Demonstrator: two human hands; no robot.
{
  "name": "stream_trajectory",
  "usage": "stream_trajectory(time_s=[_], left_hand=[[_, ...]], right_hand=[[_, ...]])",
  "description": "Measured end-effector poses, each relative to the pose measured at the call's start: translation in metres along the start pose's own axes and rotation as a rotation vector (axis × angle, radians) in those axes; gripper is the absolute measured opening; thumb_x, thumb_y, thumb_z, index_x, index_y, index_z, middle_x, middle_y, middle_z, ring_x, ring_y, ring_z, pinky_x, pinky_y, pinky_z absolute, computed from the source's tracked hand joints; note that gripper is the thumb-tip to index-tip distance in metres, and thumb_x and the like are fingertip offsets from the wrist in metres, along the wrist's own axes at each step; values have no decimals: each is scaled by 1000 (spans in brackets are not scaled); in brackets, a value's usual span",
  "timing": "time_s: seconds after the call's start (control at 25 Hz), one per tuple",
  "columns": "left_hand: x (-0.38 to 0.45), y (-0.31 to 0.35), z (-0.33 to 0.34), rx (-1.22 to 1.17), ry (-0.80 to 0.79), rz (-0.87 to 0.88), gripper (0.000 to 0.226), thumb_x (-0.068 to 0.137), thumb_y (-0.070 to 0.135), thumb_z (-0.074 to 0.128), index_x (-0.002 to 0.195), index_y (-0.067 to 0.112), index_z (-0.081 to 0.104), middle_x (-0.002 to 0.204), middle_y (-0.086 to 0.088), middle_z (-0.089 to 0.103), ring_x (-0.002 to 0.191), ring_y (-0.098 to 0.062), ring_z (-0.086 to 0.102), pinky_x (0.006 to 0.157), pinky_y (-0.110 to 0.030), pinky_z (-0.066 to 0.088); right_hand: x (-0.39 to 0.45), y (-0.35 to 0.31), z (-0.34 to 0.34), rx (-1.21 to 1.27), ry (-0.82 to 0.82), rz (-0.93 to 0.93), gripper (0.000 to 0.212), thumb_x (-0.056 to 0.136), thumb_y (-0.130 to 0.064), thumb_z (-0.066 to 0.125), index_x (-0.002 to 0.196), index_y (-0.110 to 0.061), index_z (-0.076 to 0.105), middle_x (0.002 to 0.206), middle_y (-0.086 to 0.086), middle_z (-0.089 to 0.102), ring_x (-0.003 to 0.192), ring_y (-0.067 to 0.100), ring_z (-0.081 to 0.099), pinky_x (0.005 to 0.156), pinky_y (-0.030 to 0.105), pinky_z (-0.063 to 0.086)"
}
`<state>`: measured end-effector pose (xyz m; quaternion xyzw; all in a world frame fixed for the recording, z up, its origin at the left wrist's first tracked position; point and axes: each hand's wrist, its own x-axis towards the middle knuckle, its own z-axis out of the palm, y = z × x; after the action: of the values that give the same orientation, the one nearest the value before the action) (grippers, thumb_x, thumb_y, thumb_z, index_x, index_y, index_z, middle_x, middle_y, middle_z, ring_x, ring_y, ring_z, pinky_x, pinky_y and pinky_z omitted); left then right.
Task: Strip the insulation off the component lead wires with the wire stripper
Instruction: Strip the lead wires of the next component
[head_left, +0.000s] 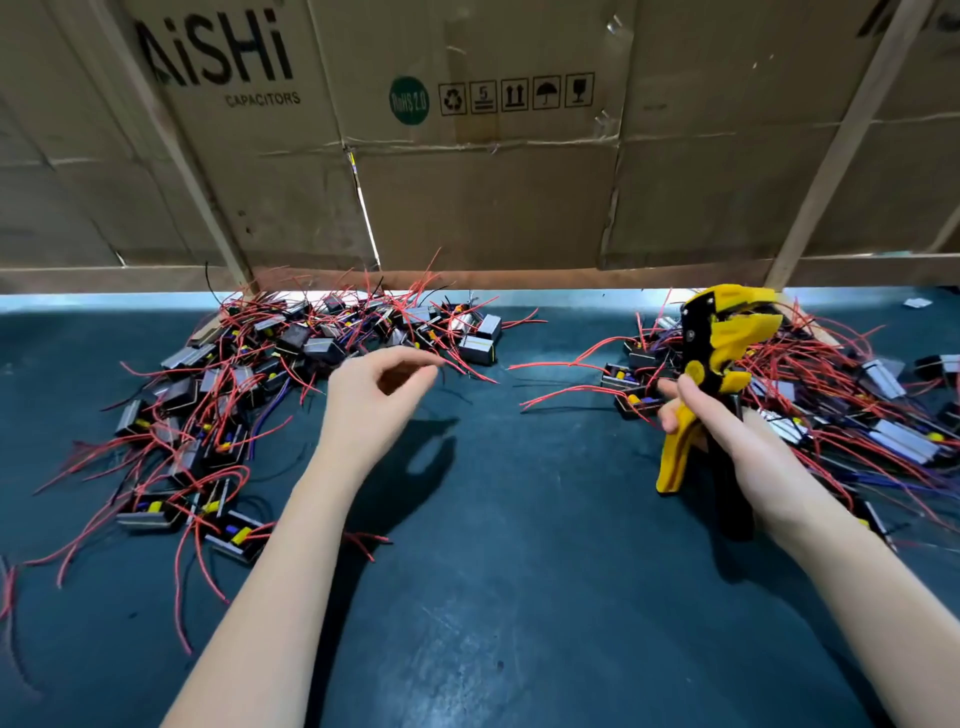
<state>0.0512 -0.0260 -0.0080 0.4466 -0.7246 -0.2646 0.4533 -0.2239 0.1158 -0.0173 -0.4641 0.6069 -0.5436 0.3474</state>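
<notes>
My right hand (727, 436) grips the handles of a yellow and black wire stripper (719, 353), which stands upright with its jaws up, above the dark table at the right. My left hand (374, 395) hovers at the inner edge of the left pile of components (249, 384), small grey and black blocks with red, black and blue lead wires. Its fingers are loosely curled and hold nothing that I can see. A second pile of such components (852, 405) lies behind and to the right of the stripper.
A dark green mat (519, 571) covers the table. Flattened cardboard boxes (467, 156) on a wooden frame wall off the back. Loose red wires (561, 364) stretch from the right pile toward the middle.
</notes>
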Motion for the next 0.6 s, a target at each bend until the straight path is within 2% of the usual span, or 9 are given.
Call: stream_trajectory(time_s=[0.12,0.16,0.24,0.28,0.36,0.44,0.48,0.56,0.6], left_hand=[[-9,18,5,-313,-324,53,19,85,4,72,102,12,76,83,5,70,77,-10,61,77,-22,48],[-12,21,6,-374,-454,49,22,84,5,73,106,10,75,82,4,69,77,-9,60,77,-20,48],[-16,25,9,-362,-643,47,21,84,5,74,105,9,75,81,2,69,77,-9,59,75,-19,48],[-17,26,11,-316,-653,62,19,85,4,73,103,10,76,80,1,69,76,-8,59,74,-20,48],[-16,23,16,-192,-487,108,20,87,1,70,103,12,75,83,0,70,76,-10,60,76,-26,49],[-12,15,19,-30,-254,162,29,88,-1,65,112,14,70,96,1,69,89,-13,63,83,-33,51],[-12,12,21,49,-203,187,34,89,0,64,119,15,66,107,1,68,100,-15,61,88,-33,49],[-12,4,26,267,-277,225,41,92,10,61,132,16,57,126,0,62,118,-20,53,101,-32,39],[-12,1,30,431,-341,245,42,94,16,60,136,17,54,130,0,60,121,-22,50,102,-32,35]], right_hand=[[0,-1,0,45,-11,-39,57,83,-66,58,73,-10,57,111,15,67,106,32,63,96,44,51],[-1,-2,1,93,-33,-40,52,83,-59,55,74,-8,55,112,9,70,108,31,65,96,49,52],[-3,-6,1,160,-102,-34,52,81,-58,52,77,-5,51,112,8,72,105,33,68,89,47,57],[-4,-8,0,175,-138,-38,56,81,-61,53,79,-5,50,110,12,73,101,35,69,86,46,58],[-8,-12,0,193,-204,-44,70,75,-72,61,81,-4,49,106,18,73,98,37,70,85,45,58],[-10,-12,1,205,-240,-57,78,71,-76,65,82,0,48,110,17,72,104,35,69,87,48,56],[-10,-11,1,211,-251,-76,79,73,-74,65,82,3,47,115,14,71,110,32,67,88,49,56],[-9,-7,2,230,-294,-123,75,79,-69,63,82,4,46,122,12,69,122,26,60,90,50,55],[-8,-6,2,239,-319,-131,70,82,-68,61,81,1,48,124,12,67,126,25,57,91,49,55]])
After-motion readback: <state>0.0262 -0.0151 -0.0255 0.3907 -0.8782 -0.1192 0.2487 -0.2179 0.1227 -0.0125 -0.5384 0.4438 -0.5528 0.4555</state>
